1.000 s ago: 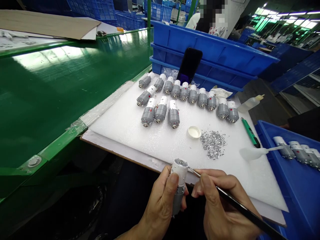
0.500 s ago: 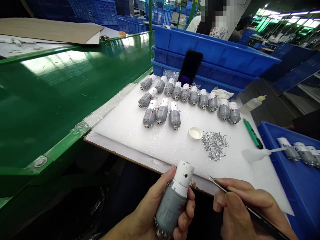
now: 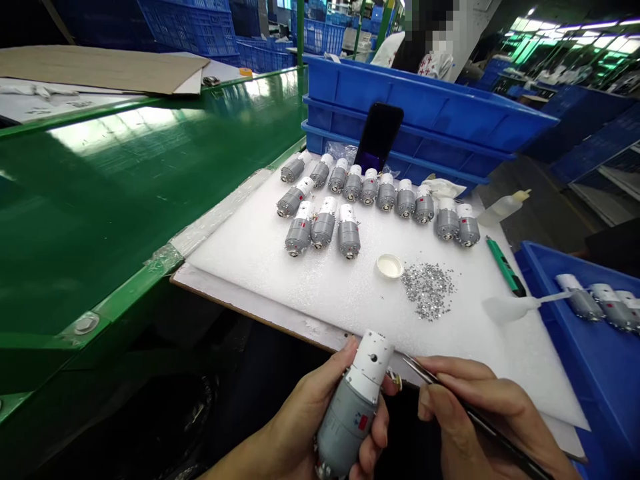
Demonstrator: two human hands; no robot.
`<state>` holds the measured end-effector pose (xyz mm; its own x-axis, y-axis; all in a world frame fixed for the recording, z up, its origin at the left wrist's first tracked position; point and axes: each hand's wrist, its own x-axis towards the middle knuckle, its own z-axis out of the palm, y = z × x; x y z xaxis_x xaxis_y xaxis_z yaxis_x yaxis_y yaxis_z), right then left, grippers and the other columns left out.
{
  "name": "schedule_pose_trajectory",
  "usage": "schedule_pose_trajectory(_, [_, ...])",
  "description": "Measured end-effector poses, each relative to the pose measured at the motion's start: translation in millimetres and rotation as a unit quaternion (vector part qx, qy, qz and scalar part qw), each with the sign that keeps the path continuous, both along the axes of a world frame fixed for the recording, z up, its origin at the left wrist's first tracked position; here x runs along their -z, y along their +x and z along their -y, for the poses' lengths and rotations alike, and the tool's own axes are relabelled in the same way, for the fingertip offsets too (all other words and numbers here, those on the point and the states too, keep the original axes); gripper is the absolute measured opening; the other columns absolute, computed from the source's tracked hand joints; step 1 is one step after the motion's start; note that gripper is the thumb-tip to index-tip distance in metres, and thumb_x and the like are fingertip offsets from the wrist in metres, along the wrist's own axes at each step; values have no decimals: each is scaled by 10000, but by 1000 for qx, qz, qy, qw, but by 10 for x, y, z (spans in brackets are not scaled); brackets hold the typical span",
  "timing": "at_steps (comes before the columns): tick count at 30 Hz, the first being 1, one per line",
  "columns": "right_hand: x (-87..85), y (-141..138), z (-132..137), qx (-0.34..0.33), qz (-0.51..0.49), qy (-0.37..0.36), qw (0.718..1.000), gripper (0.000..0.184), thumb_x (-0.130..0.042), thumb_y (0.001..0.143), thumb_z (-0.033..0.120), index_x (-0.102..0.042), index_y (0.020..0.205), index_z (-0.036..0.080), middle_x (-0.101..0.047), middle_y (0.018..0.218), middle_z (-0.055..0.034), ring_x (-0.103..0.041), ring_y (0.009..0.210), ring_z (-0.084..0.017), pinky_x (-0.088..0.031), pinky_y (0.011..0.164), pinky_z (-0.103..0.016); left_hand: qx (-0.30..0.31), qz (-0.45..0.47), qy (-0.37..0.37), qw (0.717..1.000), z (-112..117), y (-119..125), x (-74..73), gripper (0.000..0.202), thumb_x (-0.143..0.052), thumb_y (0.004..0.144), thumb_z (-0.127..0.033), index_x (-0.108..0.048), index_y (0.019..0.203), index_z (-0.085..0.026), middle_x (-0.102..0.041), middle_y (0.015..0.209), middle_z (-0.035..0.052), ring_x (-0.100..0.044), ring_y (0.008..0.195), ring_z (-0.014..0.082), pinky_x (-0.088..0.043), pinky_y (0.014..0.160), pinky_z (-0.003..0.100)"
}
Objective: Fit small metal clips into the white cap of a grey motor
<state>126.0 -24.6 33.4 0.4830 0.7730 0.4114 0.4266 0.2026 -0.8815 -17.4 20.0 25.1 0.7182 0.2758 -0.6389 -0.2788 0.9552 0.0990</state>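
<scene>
My left hand (image 3: pixel 320 413) is wrapped round a grey and white spacecraft model (image 3: pixel 350 413), tilted with its white end up. A red patch shows on its grey body, and a small gold and white part sticks out at its right side. In my right hand (image 3: pixel 480 413) is a pair of dark, fine-pointed tweezers (image 3: pixel 463 400), their tip just right of the model's white end and apart from it. Beyond my hands, a heap of tiny silvery parts (image 3: pixel 429 290) lies on the white foam sheet (image 3: pixel 250 260), beside a small white cap (image 3: pixel 389 267).
Rows of similar models (image 3: pixel 349 233) lie on the foam. Behind them a phone (image 3: pixel 379 137) leans on stacked blue crates (image 3: pixel 425 107). At right are a green pen-like tool (image 3: pixel 505 267), a dropper bottle (image 3: pixel 513 308), a squeeze bottle (image 3: pixel 504 208) and a blue tray (image 3: pixel 590 373). A green conveyor (image 3: pixel 150 180) runs left.
The tweezers have moved left, closer to the model. The model has turned slightly and dropped a little, so its red patch and the gold part show more.
</scene>
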Motion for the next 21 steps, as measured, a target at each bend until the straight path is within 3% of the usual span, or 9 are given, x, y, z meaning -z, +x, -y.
schedule_pose_trajectory(4, [90, 232, -78, 46, 25, -36, 998, 99, -749, 806, 286, -696, 784, 206, -726, 861, -43, -694, 750, -168, -567, 630, -248, -10, -32, 87, 996, 21, -15, 17, 653, -341, 947, -648, -684, 937, -92, -623, 614, 52, -539, 405, 94, -442, 375, 165])
schedule_pose_trajectory(8, [224, 606, -196, 11, -1, -120, 993, 183, -761, 802, 342, -707, 829, 169, -702, 782, -33, -603, 556, -108, -520, 496, -210, -19, -87, 188, 978, 28, -81, 24, 607, -424, 912, -666, -661, 964, -109, -643, 735, 59, -566, 504, 97, -467, 479, 183])
schedule_pose_trajectory(10, [267, 717, -245, 1, -14, -124, 992, 209, -770, 790, 353, -705, 818, 156, -706, 792, -42, -589, 539, -105, -521, 491, -220, -9, -88, 239, 967, 2, -112, 13, 524, -542, 876, -628, -640, 976, -123, -646, 798, 58, -593, 598, 106, -475, 561, 188])
schedule_pose_trajectory(14, [318, 741, -330, -4, 5, -128, 992, 203, -753, 805, 362, -707, 830, 166, -722, 835, -52, -607, 598, -115, -526, 535, -227, 11, -88, 302, 949, -72, -109, -21, 385, -710, 817, -470, -589, 973, -139, -647, 820, 40, -605, 621, 95, -448, 575, 167])
schedule_pose_trajectory(18, [352, 718, -391, -18, 20, -142, 990, 188, -743, 814, 362, -702, 835, 180, -724, 852, -49, -625, 650, -127, -509, 532, -220, -4, -101, 326, 940, -101, -71, -40, 390, -585, 888, -536, -532, 981, -161, -663, 723, 39, -595, 521, 111, -458, 513, 200])
schedule_pose_trajectory(21, [369, 752, -401, -30, 29, -137, 990, 162, -741, 818, 343, -696, 834, 188, -727, 871, -46, -633, 668, -127, -509, 536, -214, 12, -142, 333, 932, -113, -63, -59, 427, -660, 822, -555, -524, 913, -161, -617, 622, 3, -538, 491, 89, -414, 486, 176])
